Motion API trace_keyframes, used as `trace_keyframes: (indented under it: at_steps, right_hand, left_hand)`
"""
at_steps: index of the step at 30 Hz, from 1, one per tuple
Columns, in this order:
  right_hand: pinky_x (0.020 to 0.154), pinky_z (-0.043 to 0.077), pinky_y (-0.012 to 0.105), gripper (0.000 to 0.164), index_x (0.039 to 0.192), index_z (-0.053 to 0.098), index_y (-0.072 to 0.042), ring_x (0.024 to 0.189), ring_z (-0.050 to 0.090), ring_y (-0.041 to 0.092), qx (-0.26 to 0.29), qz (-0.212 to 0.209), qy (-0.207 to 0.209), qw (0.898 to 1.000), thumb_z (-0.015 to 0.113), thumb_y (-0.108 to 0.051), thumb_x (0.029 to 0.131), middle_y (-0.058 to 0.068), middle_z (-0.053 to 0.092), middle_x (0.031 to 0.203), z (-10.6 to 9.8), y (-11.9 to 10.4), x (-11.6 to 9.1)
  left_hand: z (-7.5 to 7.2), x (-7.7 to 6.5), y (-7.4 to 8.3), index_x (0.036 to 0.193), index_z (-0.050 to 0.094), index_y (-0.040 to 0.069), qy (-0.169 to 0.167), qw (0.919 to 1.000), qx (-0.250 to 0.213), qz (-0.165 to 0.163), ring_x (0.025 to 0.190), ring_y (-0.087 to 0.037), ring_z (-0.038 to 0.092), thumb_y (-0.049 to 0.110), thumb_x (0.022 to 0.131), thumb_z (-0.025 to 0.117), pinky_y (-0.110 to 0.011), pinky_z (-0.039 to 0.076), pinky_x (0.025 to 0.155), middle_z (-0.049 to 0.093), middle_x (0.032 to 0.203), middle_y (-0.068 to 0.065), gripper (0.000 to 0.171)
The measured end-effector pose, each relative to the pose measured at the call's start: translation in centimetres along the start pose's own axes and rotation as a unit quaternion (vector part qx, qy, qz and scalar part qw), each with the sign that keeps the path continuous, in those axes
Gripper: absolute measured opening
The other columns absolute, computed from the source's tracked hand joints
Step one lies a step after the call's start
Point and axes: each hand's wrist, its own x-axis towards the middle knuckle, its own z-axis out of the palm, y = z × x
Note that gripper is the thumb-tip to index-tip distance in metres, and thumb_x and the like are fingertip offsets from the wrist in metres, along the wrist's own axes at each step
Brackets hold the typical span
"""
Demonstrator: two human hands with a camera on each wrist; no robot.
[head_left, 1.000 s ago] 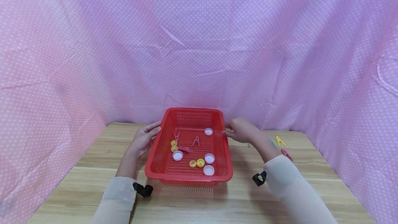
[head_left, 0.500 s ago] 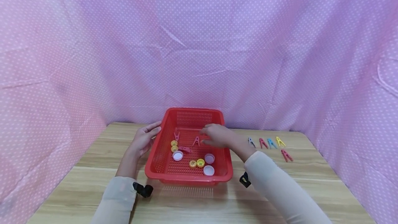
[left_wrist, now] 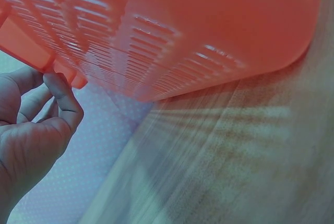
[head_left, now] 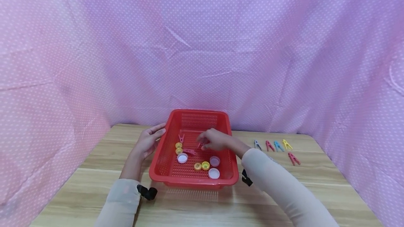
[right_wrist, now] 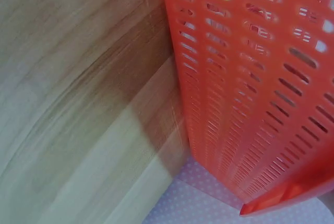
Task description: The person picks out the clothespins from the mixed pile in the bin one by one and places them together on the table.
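A red perforated plastic basket (head_left: 195, 180) stands on the wooden table. My left hand (head_left: 149, 140) holds its left rim; in the left wrist view, the thumb and fingers pinch the rim's edge. Reaching over the right rim, my right hand (head_left: 217, 140) has its thumb and fingertips around a pink clothespin (head_left: 200, 145) inside the basket. Two more pink clothespins lie in there, one upper left (head_left: 181, 138) and one in the middle (head_left: 189, 152). Several yellow caps (head_left: 205, 165) and white caps (head_left: 182, 158) are spread over the basket floor. In the right wrist view, basket wall (right_wrist: 250, 78) hides the fingers.
On the table (head_left: 268, 188) to the right of the basket lie a grey clothespin (head_left: 257, 145), a red clothespin (head_left: 269, 145), a blue clothespin (head_left: 278, 146) and a yellow clothespin (head_left: 287, 144). A pink clothespin (head_left: 294, 158) lies nearer. A dotted pink curtain (head_left: 202, 52) surrounds the table.
My right hand has moved left from beyond the basket's right rim into the basket, and its fingers have closed around a pink clothespin. My left hand stays on the rim.
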Motion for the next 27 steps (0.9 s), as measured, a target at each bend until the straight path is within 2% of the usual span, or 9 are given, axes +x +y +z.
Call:
trace_keyframes:
  at_steps: [8,16,22,27]
  right_hand:
    - [0.092,0.058,0.03,0.033,0.127,0.07,-0.002,0.104,0.069,0.014,0.081,0.001,-0.031,0.996,0.073,-0.012,0.096,0.002,0.075,0.109,-0.4,-0.1,0.7]
    - [0.087,0.06,0.031,0.035,0.128,0.069,0.0,0.101,0.068,0.013,0.154,0.016,-0.045,0.987,0.073,-0.012,0.096,-0.001,0.074,0.106,-0.4,0.3,1.3]
    - [0.093,0.058,0.034,0.04,0.133,0.068,-0.008,0.104,0.067,0.014,0.166,0.045,-0.065,0.983,0.075,-0.018,0.094,-0.003,0.072,0.111,-0.1,0.4,1.4]
    - [0.097,0.057,0.038,0.043,0.134,0.069,-0.017,0.106,0.067,0.012,0.155,0.068,-0.079,0.982,0.077,-0.022,0.092,-0.007,0.072,0.113,0.3,0.8,1.4]
  left_hand:
    - [0.1,0.1,0.0,0.152,0.042,-0.003,0.004,1.0,0.001,-0.005,0.101,-0.016,0.071,0.008,0.104,0.059,-0.035,0.062,0.083,0.07,0.119,-0.004,0.052]
    - [0.0,0.2,-0.1,0.152,0.041,-0.004,0.002,1.0,-0.006,-0.006,0.099,-0.015,0.072,0.008,0.104,0.059,-0.033,0.062,0.082,0.071,0.117,-0.003,0.053]
    - [-0.1,0.3,-0.1,0.153,0.043,-0.002,0.003,0.9999,0.004,-0.009,0.1,-0.015,0.072,0.01,0.104,0.061,-0.034,0.062,0.083,0.071,0.119,-0.002,0.053]
    - [-0.1,0.4,-0.1,0.152,0.044,-0.002,0.007,0.9999,0.004,-0.012,0.099,-0.015,0.072,0.01,0.104,0.06,-0.035,0.062,0.084,0.07,0.119,-0.002,0.052]
